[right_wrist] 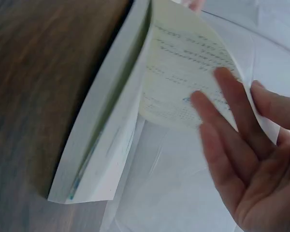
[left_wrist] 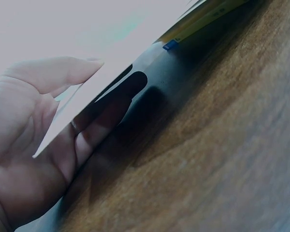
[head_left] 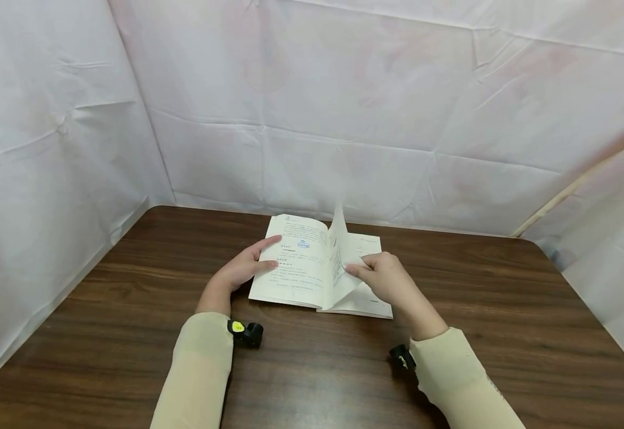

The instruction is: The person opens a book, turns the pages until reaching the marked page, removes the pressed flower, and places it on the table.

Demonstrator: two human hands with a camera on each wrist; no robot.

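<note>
the open book [head_left: 312, 268] lies on the brown surface [head_left: 129, 310], spine running away from the person. the right hand [head_left: 387, 280] seems to pinch the raised page [head_left: 338, 250] just right of the spine; the left hand [head_left: 247, 265] presses flat, fingers straight, on the left page.

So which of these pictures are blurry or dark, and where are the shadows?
Head view: sharp, evenly lit, straight edges bowed. Left wrist view: dim and soft, the left hand shadowing the table under the book. Right wrist view: the right hand and lifted page blurred.
</note>
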